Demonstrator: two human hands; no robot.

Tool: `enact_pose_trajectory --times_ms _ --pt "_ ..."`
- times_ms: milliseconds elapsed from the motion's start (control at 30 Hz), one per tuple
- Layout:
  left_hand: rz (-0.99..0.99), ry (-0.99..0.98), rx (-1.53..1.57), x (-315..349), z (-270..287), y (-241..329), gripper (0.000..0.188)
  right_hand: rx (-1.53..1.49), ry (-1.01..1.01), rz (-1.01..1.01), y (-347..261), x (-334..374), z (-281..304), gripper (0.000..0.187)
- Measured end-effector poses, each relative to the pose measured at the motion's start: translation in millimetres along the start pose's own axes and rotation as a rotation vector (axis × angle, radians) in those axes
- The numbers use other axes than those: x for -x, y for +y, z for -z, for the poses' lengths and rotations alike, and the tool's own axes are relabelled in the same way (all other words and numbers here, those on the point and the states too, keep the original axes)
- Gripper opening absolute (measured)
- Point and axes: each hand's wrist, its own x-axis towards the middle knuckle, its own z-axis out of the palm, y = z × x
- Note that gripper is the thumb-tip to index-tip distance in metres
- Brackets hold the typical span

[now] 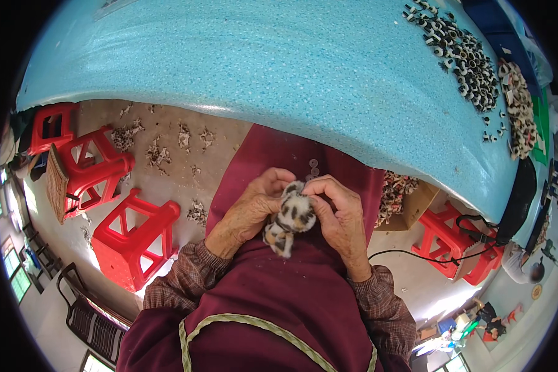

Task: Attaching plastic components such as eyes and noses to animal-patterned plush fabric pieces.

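Observation:
Over my lap, both my hands hold a small plush toy, white with black and tan patches. The fingers of my left hand pinch its upper left side, and part of it hides behind them. At its upper right, my right hand presses thumb and forefinger together on the fur. Whether something tiny sits between those fingertips cannot be seen. The toy's lower end hangs toward me. On the maroon apron, just beyond the toy, lie several small clear round discs.
A blue speckled table curves across in front. On its right lie a pile of small black-and-white pieces and a heap of patterned pieces. Red stools flank me. Fabric scraps litter the floor; a cardboard box stands right.

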Motion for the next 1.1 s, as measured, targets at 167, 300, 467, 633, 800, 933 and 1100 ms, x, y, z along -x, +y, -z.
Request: enact_pose_trajectory --times_ms 167,300,467,633,800,933,1100 --pt "-0.227 0.188 -0.226 14 -3 1 0.030 0.035 0.146 -0.145 2 6 -5 0.004" --pt "-0.129 0.143 -0.185 23 -25 7 0.036 0.163 0.174 -0.092 -4 6 -9 0.003" --pt "0.042 0.034 0.201 17 -11 -2 0.039 -0.023 0.123 -0.228 -9 4 -8 0.007" --pt "0.126 0.025 0.334 20 -14 -5 0.031 -0.476 0.169 -0.394 2 5 -5 0.009" --pt "0.110 0.107 0.405 18 -14 -5 0.026 -0.224 0.052 -0.244 4 6 1 0.017" --pt "0.123 0.150 0.365 17 -19 -2 0.025 -0.222 0.026 -0.244 9 8 -1 0.018" --pt "0.112 0.116 0.223 18 -26 3 0.019 -0.157 0.192 -0.163 1 7 -4 0.009"
